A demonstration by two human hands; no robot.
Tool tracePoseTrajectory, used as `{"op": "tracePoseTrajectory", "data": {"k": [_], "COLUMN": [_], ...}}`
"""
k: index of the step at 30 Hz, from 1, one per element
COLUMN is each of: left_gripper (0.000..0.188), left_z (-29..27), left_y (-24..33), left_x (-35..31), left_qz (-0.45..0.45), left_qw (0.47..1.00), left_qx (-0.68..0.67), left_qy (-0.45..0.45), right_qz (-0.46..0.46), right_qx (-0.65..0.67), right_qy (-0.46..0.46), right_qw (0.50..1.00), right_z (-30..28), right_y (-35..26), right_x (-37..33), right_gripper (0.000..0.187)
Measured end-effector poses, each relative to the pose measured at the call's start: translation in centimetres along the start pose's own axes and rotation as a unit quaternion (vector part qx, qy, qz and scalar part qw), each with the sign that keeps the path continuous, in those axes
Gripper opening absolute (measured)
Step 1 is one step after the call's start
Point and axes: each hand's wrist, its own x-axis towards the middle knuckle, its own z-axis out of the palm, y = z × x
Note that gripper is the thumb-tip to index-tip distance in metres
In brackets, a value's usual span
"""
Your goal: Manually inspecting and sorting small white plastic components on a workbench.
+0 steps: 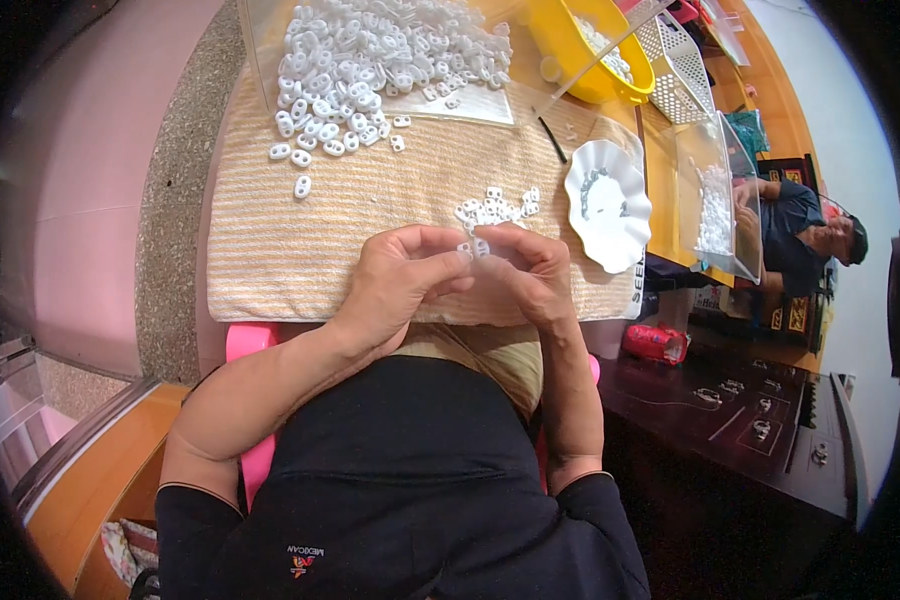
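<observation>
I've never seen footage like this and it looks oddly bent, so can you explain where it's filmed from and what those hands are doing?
There's no machine here. The single picture comes from a wide fisheye camera on a person's head, looking down, so straight edges curve.

The bare left hand and right hand are the wearer's. Their fingertips meet over the near part of a striped towel, pinching small white two-holed pieces; whether those are joined is too small to tell.

Just beyond lies a little cluster of similar pieces, and farther off a big heap. To the right sits a white wavy-edged dish with small greyish items inside, and beyond it a yellow tub. Another person sits at right.
</observation>
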Motion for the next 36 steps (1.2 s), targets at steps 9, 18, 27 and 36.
{"op": "tracePoseTrajectory", "data": {"k": [9, 18, 27, 36], "left_gripper": [0.016, 0.015, 0.019, 0.021], "left_z": [0.1, 0.2, 0.5, 0.2], "left_y": [-0.1, 0.0, 0.2, -0.2], "left_x": [0.0, 0.0, -0.2, -0.1], "left_qz": [0.005, -0.003, -0.009, -0.009], "left_qw": [1.000, 1.000, 1.000, 0.999], "left_qx": [-0.001, -0.009, -0.013, -0.036], "left_qy": [-0.005, -0.007, 0.000, -0.015], "right_qz": [0.010, 0.066, 0.089, 0.081], "right_qx": [-0.002, 0.054, 0.093, 0.097], "right_qy": [-0.011, 0.016, 0.025, 0.025], "right_qw": [1.000, 0.996, 0.991, 0.992], "right_z": [0.2, 0.5, 0.5, 0.5], "right_y": [0.0, -0.2, 0.3, 0.2], "right_x": [-0.1, -0.2, -0.3, -0.3], "right_gripper": [0.026, 0.027, 0.027, 0.028]}}
